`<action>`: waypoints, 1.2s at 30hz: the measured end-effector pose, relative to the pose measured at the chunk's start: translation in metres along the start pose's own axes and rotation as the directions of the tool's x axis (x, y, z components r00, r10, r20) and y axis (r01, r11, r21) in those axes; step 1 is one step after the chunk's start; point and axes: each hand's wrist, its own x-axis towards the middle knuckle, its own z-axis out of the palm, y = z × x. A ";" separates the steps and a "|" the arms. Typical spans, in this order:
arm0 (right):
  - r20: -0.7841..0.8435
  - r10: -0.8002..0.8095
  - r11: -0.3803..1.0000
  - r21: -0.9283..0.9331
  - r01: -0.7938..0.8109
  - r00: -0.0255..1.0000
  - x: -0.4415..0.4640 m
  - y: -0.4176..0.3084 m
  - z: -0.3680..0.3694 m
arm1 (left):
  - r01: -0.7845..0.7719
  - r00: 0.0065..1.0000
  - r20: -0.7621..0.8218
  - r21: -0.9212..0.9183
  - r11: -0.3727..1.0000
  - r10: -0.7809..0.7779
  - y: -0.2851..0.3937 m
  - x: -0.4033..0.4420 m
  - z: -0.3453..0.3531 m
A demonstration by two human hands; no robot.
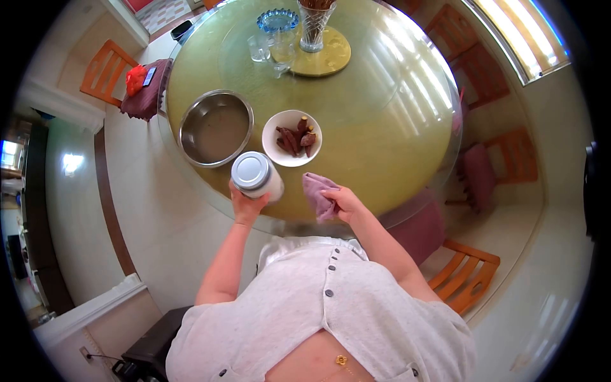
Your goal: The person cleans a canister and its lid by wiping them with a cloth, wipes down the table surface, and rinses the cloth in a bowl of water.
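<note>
Steel gleams at the far left, where a wide basin [189,124] of cloudy liquid [219,130] sits on the bench [375,153]. Just beside it, toward the wearer, comes the white jar [258,177], its pale grey lid [250,169] in place, near the bench's edge. The left hand [247,204] is curled round the jar's lower part, thumb on the near side, some fingers hidden behind it; whether the jar bears on the bench or is slightly raised, I cannot tell. The left forearm [228,258] runs up steeply from the lower left, with the wrist just below the jar. Beyond and to the right stands a white bowl [272,130] holding reddish-brown tubers [296,137]. Farther right, a mauve cloth [318,195] hangs bunched from the right hand [345,202], which pinches it between thumb and fingers. The right forearm [375,235] slants in from the lower right, its hand at about the jar's level and apart from it. The step in hand seems to be steadying the jar on one side with the cloth ready on the other; bringing the two together would call for a short leftward reach and a firm left grip.
</note>
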 end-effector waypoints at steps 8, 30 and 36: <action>0.137 -0.609 0.788 -0.009 0.616 0.781 -0.098 -0.066 -0.035 | 0.296 0.952 0.251 -0.610 0.735 -0.175 0.159 0.013 0.134; 0.436 -0.885 -0.025 -0.398 0.917 0.165 -0.168 -0.187 -0.089 | 0.318 0.869 0.494 -0.598 0.736 0.026 0.290 0.024 0.258; 0.224 -0.948 0.117 -0.420 0.900 0.227 -0.143 -0.193 -0.087 | 0.215 0.911 0.406 -0.627 0.749 0.078 0.293 0.024 0.251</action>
